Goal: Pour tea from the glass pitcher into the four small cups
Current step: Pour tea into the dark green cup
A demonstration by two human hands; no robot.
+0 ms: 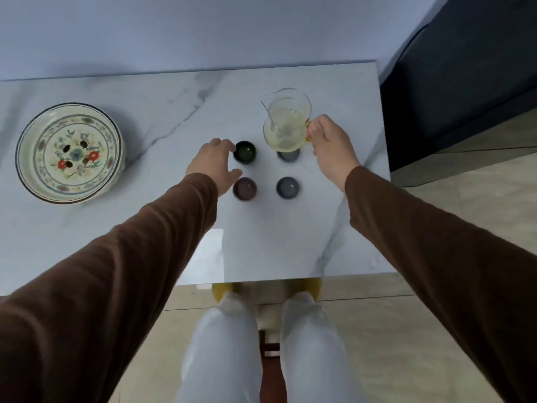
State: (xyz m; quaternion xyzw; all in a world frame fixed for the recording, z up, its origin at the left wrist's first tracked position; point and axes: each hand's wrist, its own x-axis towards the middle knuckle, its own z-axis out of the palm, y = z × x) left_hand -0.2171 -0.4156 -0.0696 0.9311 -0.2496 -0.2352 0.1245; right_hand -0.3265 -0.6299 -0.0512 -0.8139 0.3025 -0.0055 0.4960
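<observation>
Four small cups stand in a square on the marble table (261, 242): a dark green cup (245, 152) far left, a purple cup (245, 188) near left, a grey-blue cup (287, 187) near right, and a far right cup (288, 155) mostly hidden under the pitcher. The glass pitcher (286, 123) holds pale yellow tea and is lifted above that far right cup. My right hand (331, 146) grips its yellow handle. My left hand (216, 164) rests beside the green cup, fingertips touching its left side.
A large flower-painted ceramic bowl (69, 152) sits at the table's left. A wall runs behind the table. A dark cabinet (465, 82) stands to the right. The table's near edge lies just above my knees.
</observation>
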